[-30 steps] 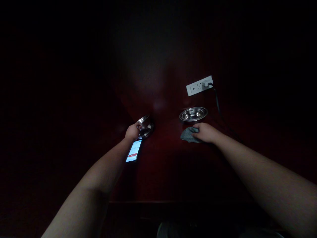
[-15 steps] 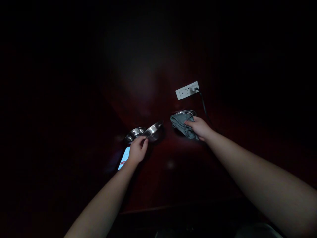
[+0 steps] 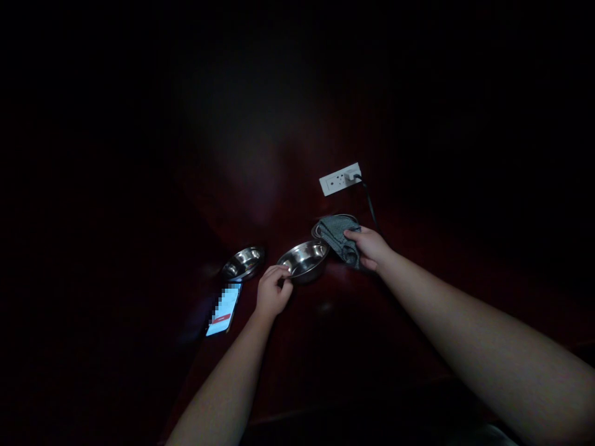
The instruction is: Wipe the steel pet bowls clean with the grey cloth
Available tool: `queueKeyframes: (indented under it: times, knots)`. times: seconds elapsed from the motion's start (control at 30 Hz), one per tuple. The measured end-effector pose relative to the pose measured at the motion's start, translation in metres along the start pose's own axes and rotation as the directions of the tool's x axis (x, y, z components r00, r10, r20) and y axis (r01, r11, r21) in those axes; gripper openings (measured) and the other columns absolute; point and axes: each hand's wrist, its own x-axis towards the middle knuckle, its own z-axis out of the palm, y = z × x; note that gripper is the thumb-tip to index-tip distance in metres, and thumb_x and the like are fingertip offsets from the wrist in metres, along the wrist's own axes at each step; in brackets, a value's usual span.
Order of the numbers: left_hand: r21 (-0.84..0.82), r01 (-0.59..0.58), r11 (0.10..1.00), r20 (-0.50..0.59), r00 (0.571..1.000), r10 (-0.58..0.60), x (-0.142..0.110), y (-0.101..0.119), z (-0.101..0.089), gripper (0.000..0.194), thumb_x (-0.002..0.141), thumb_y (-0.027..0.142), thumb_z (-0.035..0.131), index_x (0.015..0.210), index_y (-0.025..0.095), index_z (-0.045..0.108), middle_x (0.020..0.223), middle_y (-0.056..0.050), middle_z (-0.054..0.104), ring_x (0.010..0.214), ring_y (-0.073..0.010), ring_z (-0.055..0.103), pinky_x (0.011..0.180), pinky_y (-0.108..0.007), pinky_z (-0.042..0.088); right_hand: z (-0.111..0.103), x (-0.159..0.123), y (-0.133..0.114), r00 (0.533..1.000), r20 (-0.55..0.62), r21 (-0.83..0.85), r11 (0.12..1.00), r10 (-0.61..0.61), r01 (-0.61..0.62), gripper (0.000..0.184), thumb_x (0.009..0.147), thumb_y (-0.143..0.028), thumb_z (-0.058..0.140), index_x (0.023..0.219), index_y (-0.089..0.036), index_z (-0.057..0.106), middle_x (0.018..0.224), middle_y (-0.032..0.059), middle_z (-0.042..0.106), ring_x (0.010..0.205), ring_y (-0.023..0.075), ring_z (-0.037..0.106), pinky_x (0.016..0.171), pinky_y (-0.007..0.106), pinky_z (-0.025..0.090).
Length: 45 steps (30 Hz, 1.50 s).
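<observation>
Your left hand point(image 3: 274, 291) had its fingers closed on the rim of a bowl point(image 3: 304, 261), between the cloth point(image 3: 338, 235) and a second bowl point(image 3: 244, 262). Your right hand point(image 3: 372, 248) gripped that bunched cloth, which partly hid a dish point(image 3: 315, 230). The second bowl sat by the phone point(image 3: 225, 311), out of both hands. The work looked unfinished: you had one bowl and the cloth in hand, with the bowl's inside uncovered. I couldn't tell whether cloth and bowl touched, or which pieces were already done.
</observation>
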Motion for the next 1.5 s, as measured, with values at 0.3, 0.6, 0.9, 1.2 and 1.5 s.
queueKeyframes:
  times: [0.3, 0.6, 0.9, 1.2, 1.5]
  knots:
    - [-0.066, -0.114, 0.991, 0.053, 0.992, 0.118, -0.001, 0.002, -0.001, 0.015, 0.073, 0.008, 0.058, 0.074, 0.021, 0.065, 0.078, -0.004, 0.07, 0.099, -0.0238, 0.066, 0.087, -0.041, 0.054, 0.001, -0.006, 0.003, 0.987, 0.104, -0.047, 0.992, 0.121, -0.116, 0.016, 0.086, -0.005, 0.051, 0.085, -0.018, 0.06, 0.066, 0.0017, 0.071, 0.057, 0.0145, 0.068, 0.064, 0.029, 0.06]
    - [-0.031, -0.141, 0.99, 0.046, 0.989, 0.142, -0.001, 0.012, -0.003, 0.019, 0.071, 0.013, 0.066, 0.086, 0.024, 0.071, 0.126, -0.007, 0.06, 0.135, -0.032, 0.043, 0.108, -0.054, 0.039, -0.002, -0.005, 0.014, 0.989, 0.053, -0.246, 0.961, 0.14, -0.123, 0.014, 0.081, -0.004, 0.056, 0.077, -0.015, 0.064, 0.062, 0.0034, 0.071, 0.051, 0.0145, 0.066, 0.052, 0.023, 0.057]
    - [-0.663, 0.506, 0.552, 0.309, 0.856, -0.414, -0.006, 0.008, 0.016, 0.087, 0.076, 0.031, 0.069, 0.15, 0.024, 0.024, 0.155, -0.018, 0.033, 0.132, -0.0342, 0.05, 0.106, -0.053, 0.044, -0.001, -0.005, 0.024, 0.998, 0.003, -0.319, 0.945, -0.068, 0.065, 0.005, 0.072, -0.015, 0.071, 0.074, -0.017, 0.067, 0.065, 0.0033, 0.072, 0.058, 0.019, 0.069, 0.061, 0.032, 0.059]
    - [-0.738, 0.672, -0.059, 0.619, 0.641, -0.453, -0.007, 0.019, 0.016, 0.057, 0.087, 0.059, 0.046, 0.133, 0.027, 0.04, 0.138, -0.015, 0.056, 0.112, -0.0337, 0.064, 0.075, -0.049, 0.059, -0.007, -0.005, 0.03, 0.984, 0.112, -0.48, 0.86, -0.137, 0.174, 0.018, 0.068, -0.029, 0.075, 0.08, -0.017, 0.07, 0.066, 0.0006, 0.07, 0.06, 0.0171, 0.065, 0.061, 0.029, 0.053]
    - [-0.712, 0.695, 0.103, 0.406, 0.527, -0.747, -0.009, 0.017, 0.03, 0.028, 0.077, 0.025, 0.049, 0.102, 0.015, 0.057, 0.08, -0.006, 0.07, 0.079, -0.0271, 0.069, 0.073, -0.047, 0.058, -0.018, 0.001, 0.017, 0.793, 0.19, -0.772, 0.411, -0.579, 0.485, 0.019, 0.075, -0.028, 0.066, 0.091, -0.019, 0.073, 0.091, 0.0055, 0.069, 0.086, 0.0228, 0.065, 0.079, 0.037, 0.052]
